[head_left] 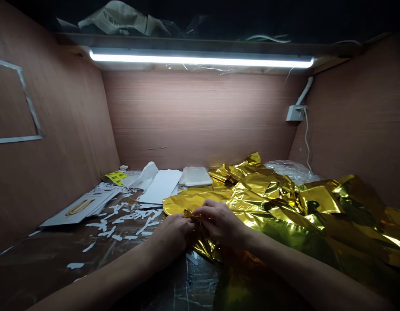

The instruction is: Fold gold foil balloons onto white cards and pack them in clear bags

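Both of my hands meet at the near left edge of a heap of shiny gold foil balloons (252, 194). My left hand (174, 233) is closed, pinching a crumpled bit of the gold foil. Close against it, my right hand (221, 222) has its thumb and fingers pressed together on the same piece of foil. The gathered foil sticks up a little between the fingertips and hangs below them. What exactly lies inside the pinch is hidden by the fingers. A flat, rounded end of foil lies just beyond my hands.
Left of my hands are printed cards (80, 207), scattered white paper scraps (131, 216) and a stack of white sheets (161, 186). A yellow label sheet (115, 177) and clear plastic bags (289, 170) lie at the back. Wooden walls enclose the table; a lit tube (200, 58) hangs above.
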`<state>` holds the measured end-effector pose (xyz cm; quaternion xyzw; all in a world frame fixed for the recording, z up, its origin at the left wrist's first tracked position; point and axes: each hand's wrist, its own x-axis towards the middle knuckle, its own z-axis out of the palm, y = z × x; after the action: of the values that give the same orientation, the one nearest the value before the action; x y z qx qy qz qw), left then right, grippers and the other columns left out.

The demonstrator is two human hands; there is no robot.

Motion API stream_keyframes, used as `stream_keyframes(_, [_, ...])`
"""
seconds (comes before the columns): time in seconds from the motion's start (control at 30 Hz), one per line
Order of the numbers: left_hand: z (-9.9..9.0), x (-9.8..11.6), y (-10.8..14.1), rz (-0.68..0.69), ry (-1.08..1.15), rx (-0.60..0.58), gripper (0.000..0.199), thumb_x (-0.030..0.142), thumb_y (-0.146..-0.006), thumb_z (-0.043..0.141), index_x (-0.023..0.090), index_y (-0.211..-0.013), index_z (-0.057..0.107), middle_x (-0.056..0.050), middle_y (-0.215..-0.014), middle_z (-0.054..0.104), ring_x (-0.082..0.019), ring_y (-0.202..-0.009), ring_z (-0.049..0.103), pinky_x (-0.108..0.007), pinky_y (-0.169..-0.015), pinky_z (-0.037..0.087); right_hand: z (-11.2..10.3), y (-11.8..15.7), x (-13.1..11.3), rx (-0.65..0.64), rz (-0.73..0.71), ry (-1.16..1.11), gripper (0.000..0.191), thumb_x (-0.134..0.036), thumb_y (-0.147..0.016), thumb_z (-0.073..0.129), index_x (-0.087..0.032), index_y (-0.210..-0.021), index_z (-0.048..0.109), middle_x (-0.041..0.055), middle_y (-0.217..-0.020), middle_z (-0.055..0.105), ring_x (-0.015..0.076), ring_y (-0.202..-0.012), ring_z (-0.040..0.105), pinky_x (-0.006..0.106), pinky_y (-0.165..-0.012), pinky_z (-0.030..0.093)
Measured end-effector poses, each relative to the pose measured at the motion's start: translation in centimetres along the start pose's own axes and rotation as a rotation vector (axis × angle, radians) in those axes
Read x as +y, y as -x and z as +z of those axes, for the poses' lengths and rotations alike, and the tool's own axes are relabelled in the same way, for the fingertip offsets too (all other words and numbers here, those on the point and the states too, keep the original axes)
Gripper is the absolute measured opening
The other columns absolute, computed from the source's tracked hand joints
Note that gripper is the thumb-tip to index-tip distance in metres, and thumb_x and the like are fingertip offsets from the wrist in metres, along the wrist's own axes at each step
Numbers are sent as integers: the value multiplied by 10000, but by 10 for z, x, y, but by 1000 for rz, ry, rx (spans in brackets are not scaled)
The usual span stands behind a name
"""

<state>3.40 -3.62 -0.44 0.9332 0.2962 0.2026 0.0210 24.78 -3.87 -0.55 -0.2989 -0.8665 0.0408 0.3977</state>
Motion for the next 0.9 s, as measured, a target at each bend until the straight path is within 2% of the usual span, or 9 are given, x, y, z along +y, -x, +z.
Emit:
stream_keyframes(0.1, [1,-4,2,-43,38,26,232,26,-808,570,169,-692,711,-27,-710,721,-143,-625,593,-278,-619,396,-3,2,-2,-45,-93,15,310,-62,-862,583,-206,-1102,718,53,-920,638,154,-758,595,251,-661,465])
stream_keyframes(0.23, [0,-4,1,-115,43,36,244,46,-815,576,160,-628,682,-17,-610,676,-124,-532,521,-281,-572,369,-3,3,-4,-77,-119,29,368,-33,-827,577,-198,-1131,702,51,-920,635,155,-744,592,255,-655,467])
stream_keyframes(0.3, [-1,-1,1,-58,46,35,208,69,-837,583,156,-686,696,-35,-702,708,-148,-626,586,-282,-630,430,-2,3,-4,-66,-111,25,386,-25,-817,574,-203,-1135,702,48,-919,641,154,-741,594,257,-658,472])
stream_keyframes(0.43, [-1,12,1,76,-12,20,211,121,-932,516,156,-825,694,-73,-881,736,-224,-936,652,-343,-911,504,2,2,-4,4,-40,-16,392,-24,-794,601,-195,-1131,707,40,-875,659,154,-740,610,265,-685,495])
stream_keyframes(0.57, [3,19,2,99,-111,1,249,139,-957,493,177,-802,683,-64,-838,731,-237,-915,647,-421,-1026,469,3,2,-7,8,19,-102,414,-78,-777,663,-183,-1176,700,47,-912,714,164,-784,652,277,-730,520])
stream_keyframes(0.7, [3,15,3,54,-59,55,210,112,-888,563,191,-732,681,-52,-793,728,-220,-860,662,-355,-873,513,4,3,-10,-26,58,-124,600,-84,-677,688,-177,-1270,669,37,-918,728,162,-750,650,265,-690,515])
stream_keyframes(0.8, [-1,11,3,-114,-59,104,175,114,-854,608,190,-704,658,-22,-701,691,-182,-683,642,-311,-686,489,6,4,-10,-20,43,-85,605,-53,-651,634,-167,-1244,676,28,-864,720,155,-703,622,259,-659,491])
stream_keyframes(0.87, [-4,9,3,-224,-84,164,71,130,-834,646,181,-786,658,-26,-765,692,-179,-675,636,-302,-648,484,7,4,-10,-33,31,-71,616,-30,-641,598,-174,-1236,674,22,-852,715,147,-684,602,255,-653,480])
stream_keyframes(0.9, [-6,7,3,-241,-93,198,60,130,-829,657,174,-869,667,-46,-872,709,-189,-732,654,-304,-671,502,7,5,-9,-40,28,-73,627,-22,-638,585,-180,-1239,668,16,-841,709,141,-667,589,250,-642,474])
